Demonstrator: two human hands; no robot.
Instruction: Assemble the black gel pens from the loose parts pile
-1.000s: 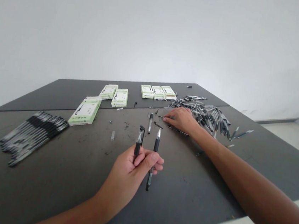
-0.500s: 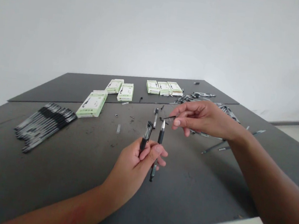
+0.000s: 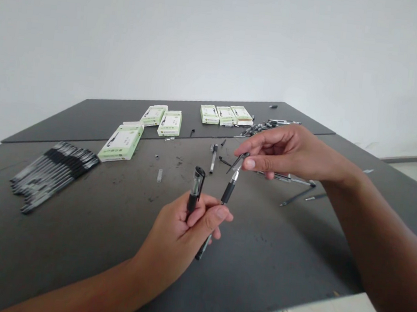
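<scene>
My left hand is closed around two pens. One is a capped pen standing up between its fingers with a black clip; the other is an uncapped pen, black-gripped, tilted up to the right, its lower end showing below the hand. Between thumb and fingertips my right hand pinches a pen cap with a black clip. The cap sits at the uncapped pen's metal tip; whether the tip is inside it is hard to tell.
A fanned row of pens lies on the dark table at left. Green-white boxes stand behind it, with more boxes farther back. Loose pen parts are heaped behind my right hand. A lone pen lies mid-table.
My right hand has brought the cap to the uncapped pen's tip. That pen now leans more to the right, and the capped pen stands more upright. The camera view has shifted slightly.
</scene>
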